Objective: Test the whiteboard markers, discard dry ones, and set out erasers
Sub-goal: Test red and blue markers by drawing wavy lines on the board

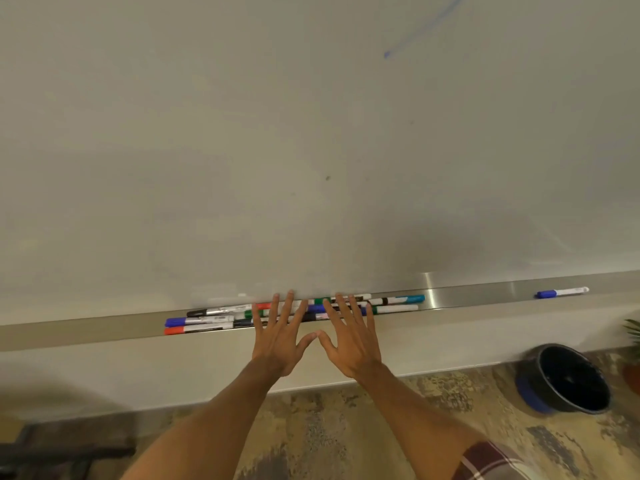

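Several whiteboard markers (207, 322) with blue, red, black, green and teal caps lie in a heap on the metal tray (467, 296) under the whiteboard (242, 150). My left hand (280, 336) and my right hand (349, 337) are spread flat side by side over the middle of the heap, fingers straight and thumbs nearly touching. Neither hand holds anything. One blue-capped marker (561, 292) lies alone far right on the tray. A blue stroke (415, 32) marks the board at upper right. No eraser is in view.
A black round bin (568, 379) with a blue base stands on the patterned floor at the lower right. A plant (633, 337) shows at the right edge. Dark furniture legs (52, 452) sit at the lower left.
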`<state>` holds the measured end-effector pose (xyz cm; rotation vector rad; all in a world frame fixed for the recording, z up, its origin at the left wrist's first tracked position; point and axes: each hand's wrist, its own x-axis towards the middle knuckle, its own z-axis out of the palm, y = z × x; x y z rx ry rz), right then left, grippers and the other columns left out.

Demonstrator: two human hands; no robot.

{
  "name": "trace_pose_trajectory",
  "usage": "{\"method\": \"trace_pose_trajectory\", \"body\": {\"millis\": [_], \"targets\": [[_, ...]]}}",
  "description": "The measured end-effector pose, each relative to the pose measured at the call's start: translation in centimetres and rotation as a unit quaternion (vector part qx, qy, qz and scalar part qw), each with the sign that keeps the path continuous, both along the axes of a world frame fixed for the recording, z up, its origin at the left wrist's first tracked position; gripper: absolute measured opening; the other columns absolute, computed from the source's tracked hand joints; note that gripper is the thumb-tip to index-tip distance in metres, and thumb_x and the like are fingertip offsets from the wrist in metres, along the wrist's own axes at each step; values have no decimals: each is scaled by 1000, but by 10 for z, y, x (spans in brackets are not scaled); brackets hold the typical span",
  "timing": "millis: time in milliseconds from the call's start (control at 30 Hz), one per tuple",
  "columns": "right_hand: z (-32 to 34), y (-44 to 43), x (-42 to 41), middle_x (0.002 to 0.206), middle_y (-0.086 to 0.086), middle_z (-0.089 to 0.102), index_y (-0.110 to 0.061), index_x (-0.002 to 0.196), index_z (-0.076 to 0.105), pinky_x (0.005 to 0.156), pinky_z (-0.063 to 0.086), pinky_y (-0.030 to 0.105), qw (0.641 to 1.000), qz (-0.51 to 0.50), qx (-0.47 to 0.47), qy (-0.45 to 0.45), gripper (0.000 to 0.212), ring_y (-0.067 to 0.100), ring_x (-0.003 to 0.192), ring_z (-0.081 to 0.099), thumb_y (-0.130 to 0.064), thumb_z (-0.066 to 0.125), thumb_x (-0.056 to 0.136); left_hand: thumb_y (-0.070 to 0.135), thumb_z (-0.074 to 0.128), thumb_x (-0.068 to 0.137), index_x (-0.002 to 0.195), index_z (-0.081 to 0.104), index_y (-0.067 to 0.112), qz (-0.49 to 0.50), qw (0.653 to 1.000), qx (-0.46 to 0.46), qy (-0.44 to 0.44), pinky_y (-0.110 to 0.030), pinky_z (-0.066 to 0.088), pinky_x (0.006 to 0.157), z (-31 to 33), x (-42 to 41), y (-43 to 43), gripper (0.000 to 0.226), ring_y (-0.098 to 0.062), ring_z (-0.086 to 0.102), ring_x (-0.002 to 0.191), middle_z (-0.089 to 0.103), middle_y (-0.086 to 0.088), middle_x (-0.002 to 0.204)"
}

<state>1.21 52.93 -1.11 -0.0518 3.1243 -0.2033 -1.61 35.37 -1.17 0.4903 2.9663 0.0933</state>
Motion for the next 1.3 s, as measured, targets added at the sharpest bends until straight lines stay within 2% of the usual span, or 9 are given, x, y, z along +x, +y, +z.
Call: {"method": "trace_pose_trajectory", "body": {"millis": [67,133,300,467,633,900,1100,1233,1300], "targets": [[3,-29,2,150,5,35,-30,145,30,111,20,57,1000,6,-3,3,69,29,138,33,-68,9,91,81,-31,68,148,-11,35,-5,1000,-5,19,-58,-23,108,3,3,-29,95,-29,-17,146,-21,1,157],[6,-59,4,149,4,36,-30,144,34,109,25,57,1000,19,-6,2,70,29,137,34,-68,8,91,81,-39,59,144,-20,36,9,1000,1,19,-57,-28,105,7,8,-58,98,-27,-27,142,-30,3,153],[14,-128,-1,150,4,36,-27,145,33,106,27,57,999,43,-14,-11,71,28,137,34,-66,5,92,80,-44,50,138,-31,36,48,999,-2,-6,-58,-24,108,16,13,-124,99,-26,-28,143,-32,3,153],[12,-178,-6,154,5,27,-29,147,29,111,8,53,997,78,-21,-5,76,28,142,22,-65,-5,89,78,-44,50,141,-27,35,78,997,8,-20,-58,-23,106,14,17,-172,102,-27,-21,147,-34,4,149],[1,-212,-10,158,2,13,-31,150,13,111,-6,48,995,98,-7,-11,59,25,145,8,-54,25,97,79,-42,49,141,-27,31,103,994,15,-45,-56,-19,110,3,18,-206,105,-27,-19,147,-35,4,148],[-17,-242,-20,152,4,32,-23,146,32,111,13,52,991,128,16,-19,60,25,140,27,-46,47,92,79,-43,47,139,-31,25,112,991,22,-70,-54,-18,111,-9,7,-228,107,-25,-22,146,-36,5,147],[-22,-252,-20,158,0,-10,-25,150,-4,107,-19,43,985,165,48,-22,62,20,144,-12,-41,29,101,78,-46,44,134,-39,26,122,989,14,-78,-53,-23,107,-18,11,-233,104,-24,-32,140,-41,3,147],[-20,-258,-21,159,2,-1,-22,151,4,106,-21,41,983,180,30,-14,64,22,146,-5,-28,42,100,77,-47,44,135,-38,25,126,989,18,-71,-53,-22,109,-22,10,-235,105,-25,-31,140,-43,3,144],[-18,-262,-25,157,4,15,-19,150,18,113,-8,43,984,176,12,-3,65,25,145,10,-17,53,95,78,-47,45,137,-35,25,125,990,20,-67,-53,-20,111,-22,10,-236,106,-25,-28,143,-40,3,147]]}}
